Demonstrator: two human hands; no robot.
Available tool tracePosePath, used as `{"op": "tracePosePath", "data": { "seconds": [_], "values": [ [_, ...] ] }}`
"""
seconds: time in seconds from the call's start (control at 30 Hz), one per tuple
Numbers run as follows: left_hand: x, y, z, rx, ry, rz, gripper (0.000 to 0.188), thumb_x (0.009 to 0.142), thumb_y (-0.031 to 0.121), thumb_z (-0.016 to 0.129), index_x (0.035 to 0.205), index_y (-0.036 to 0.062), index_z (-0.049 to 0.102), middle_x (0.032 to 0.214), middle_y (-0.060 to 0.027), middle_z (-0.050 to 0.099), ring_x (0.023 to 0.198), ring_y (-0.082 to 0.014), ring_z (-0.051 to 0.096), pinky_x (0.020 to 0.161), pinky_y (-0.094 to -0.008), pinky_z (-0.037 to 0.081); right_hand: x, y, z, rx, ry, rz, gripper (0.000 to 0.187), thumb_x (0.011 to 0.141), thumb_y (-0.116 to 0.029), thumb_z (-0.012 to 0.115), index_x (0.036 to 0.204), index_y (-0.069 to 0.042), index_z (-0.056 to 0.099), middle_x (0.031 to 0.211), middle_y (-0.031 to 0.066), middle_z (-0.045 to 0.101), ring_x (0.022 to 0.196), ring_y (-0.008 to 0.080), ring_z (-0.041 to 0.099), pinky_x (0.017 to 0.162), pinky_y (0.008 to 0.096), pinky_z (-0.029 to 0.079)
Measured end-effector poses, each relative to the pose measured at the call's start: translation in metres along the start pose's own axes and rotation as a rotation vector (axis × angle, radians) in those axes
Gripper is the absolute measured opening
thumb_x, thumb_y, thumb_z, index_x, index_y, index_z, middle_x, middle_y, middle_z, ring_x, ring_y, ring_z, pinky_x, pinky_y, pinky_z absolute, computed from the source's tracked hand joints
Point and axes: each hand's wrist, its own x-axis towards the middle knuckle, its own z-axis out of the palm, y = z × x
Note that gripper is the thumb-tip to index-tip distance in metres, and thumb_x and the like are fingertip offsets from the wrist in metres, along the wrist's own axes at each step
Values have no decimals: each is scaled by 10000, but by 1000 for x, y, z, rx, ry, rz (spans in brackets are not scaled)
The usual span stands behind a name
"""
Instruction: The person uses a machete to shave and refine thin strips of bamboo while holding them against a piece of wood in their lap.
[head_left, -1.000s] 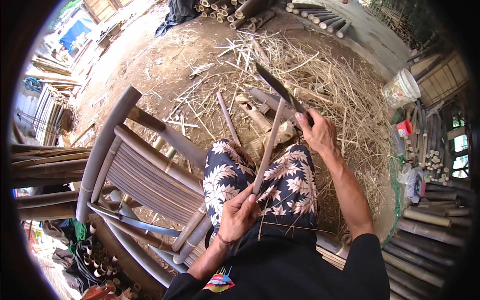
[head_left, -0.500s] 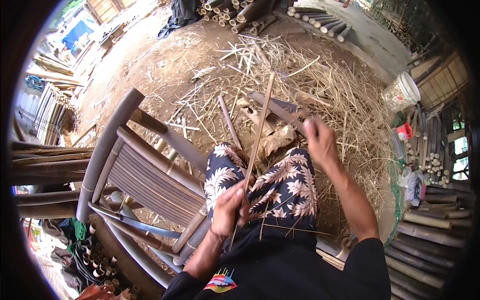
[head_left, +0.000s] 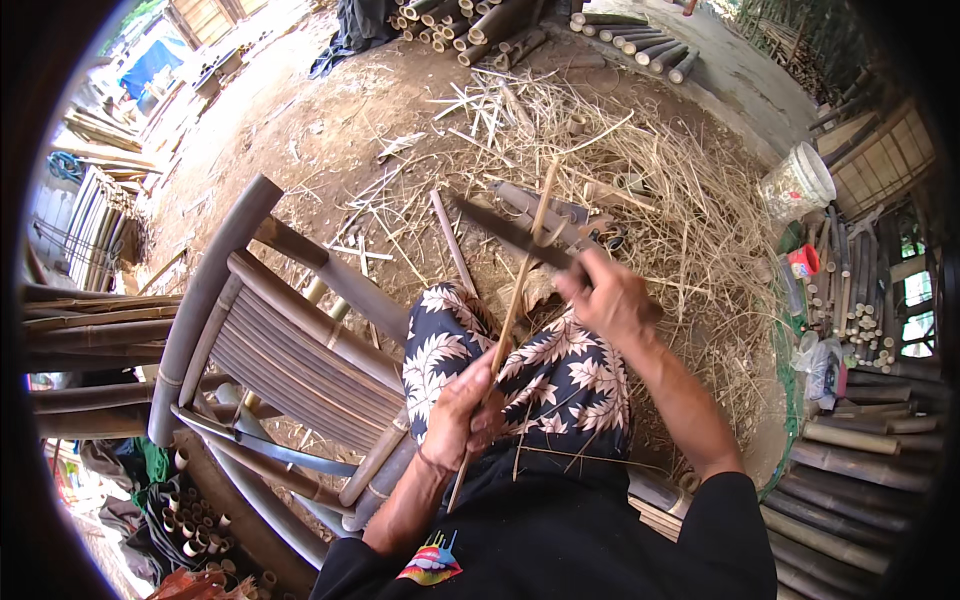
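My left hand is closed round the lower part of a long, thin bamboo strip, which slants up and away from my lap. My right hand grips a knife by its handle, mostly hidden in the fingers. The dark knife blade lies across the upper part of the strip and seems to touch it. A pale curl or shaving shows where blade and strip cross. Thin bamboo slivers rest on my patterned trousers and dark shirt.
A bamboo chair stands close on my left, a long bluish metal blade lying along its lower part. Shavings cover the ground ahead. Bamboo poles lie at the back; a white bucket and more stacked poles are right.
My right hand has moved left and slightly down, bringing the knife onto the strip. The strip's upper end has shifted slightly right; my left hand keeps its hold.
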Motion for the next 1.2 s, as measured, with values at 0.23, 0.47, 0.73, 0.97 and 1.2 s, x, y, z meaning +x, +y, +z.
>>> {"op": "tracePosePath", "data": {
  "seconds": [0.23,0.47,0.73,0.97,1.2],
  "values": [
    [-25,-9,-11,122,20,-21,490,1007,302,477,1440,94,386,508,44,307,367,-52,268,335,-201,239,18,8,-25,72,1,72,602,948,-634,374,803,-78,555,525,17,494,382,108,410,331,290,363],
    [-35,-14,-18,106,70,-46,499,999,293,490,1448,106,378,497,34,308,350,-63,265,328,-206,240,31,33,-25,12,25,360,626,971,-635,279,781,-115,570,506,-43,426,382,77,366,315,257,299],
    [20,6,-1,317,137,183,403,1025,289,441,1337,42,503,594,2,493,356,-63,390,330,-197,306,-14,-24,-17,75,-96,-59,616,943,-647,376,776,-81,556,577,19,530,458,107,518,338,296,394],
    [21,3,8,584,135,229,414,1022,333,458,1301,42,549,582,13,469,372,-49,413,339,-184,322,-19,-30,11,91,95,-157,569,910,-642,471,751,-98,528,576,62,547,483,202,579,446,375,468],
    [-17,-14,3,663,124,126,465,1013,347,466,1335,16,520,535,14,439,351,-61,387,340,-195,306,14,39,-14,38,-51,247,670,927,-687,340,789,-69,558,534,-24,444,402,55,358,314,250,297]
  ]
}}
